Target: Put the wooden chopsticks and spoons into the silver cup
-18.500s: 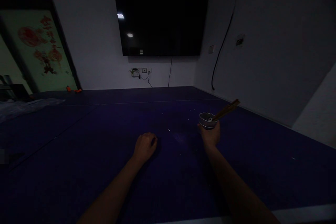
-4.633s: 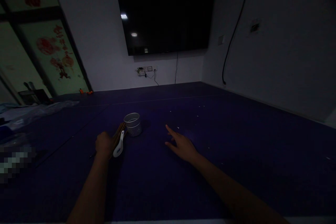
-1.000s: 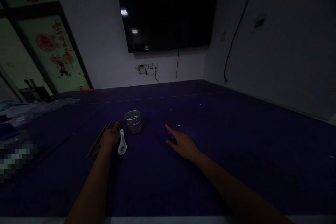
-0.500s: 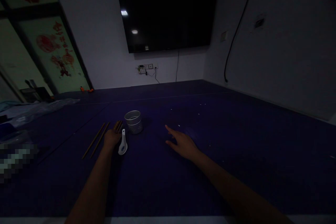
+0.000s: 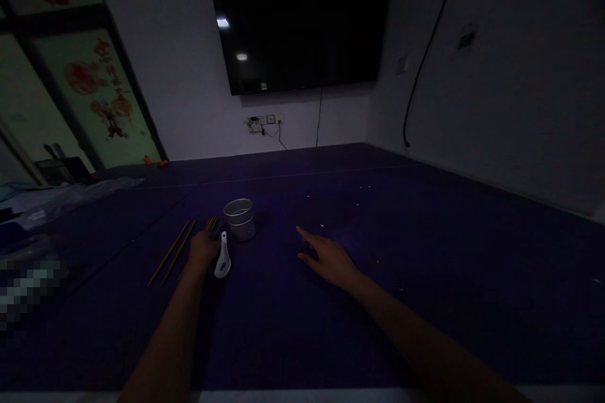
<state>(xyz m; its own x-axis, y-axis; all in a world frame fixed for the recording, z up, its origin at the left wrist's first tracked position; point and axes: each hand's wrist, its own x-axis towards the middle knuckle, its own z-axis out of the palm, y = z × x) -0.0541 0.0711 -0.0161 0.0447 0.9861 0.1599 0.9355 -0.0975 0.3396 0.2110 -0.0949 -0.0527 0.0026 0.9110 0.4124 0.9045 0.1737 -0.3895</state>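
My left hand [image 5: 203, 250] is closed over a bundle of chopsticks [image 5: 211, 223], whose ends show beyond the fingers; the hand covers much of the rest. Right beside those fingers lies a white ceramic spoon [image 5: 223, 261] with a blue mark in its bowl, its handle pointing away from me. I cannot tell whether the fingers touch it. Two more chopsticks [image 5: 169, 252] lie side by side to the left. A clear plastic cup [image 5: 241, 221] stands upright behind the spoon. My right hand [image 5: 329, 258] is open and empty, fingers apart, low over the dark blue surface.
Small white scraps [image 5: 358, 204] are scattered on the dark blue surface [image 5: 283, 327]. Crumpled clear plastic [image 5: 80, 198] lies at the left. Small orange objects [image 5: 162, 163] sit at the far edge. A television [image 5: 302, 25] hangs on the wall above sockets [image 5: 270, 119].
My left hand has shifted slightly to the right over the chopsticks. The spoon has moved a little to the right as well. The cup and my right hand look nearly unchanged.
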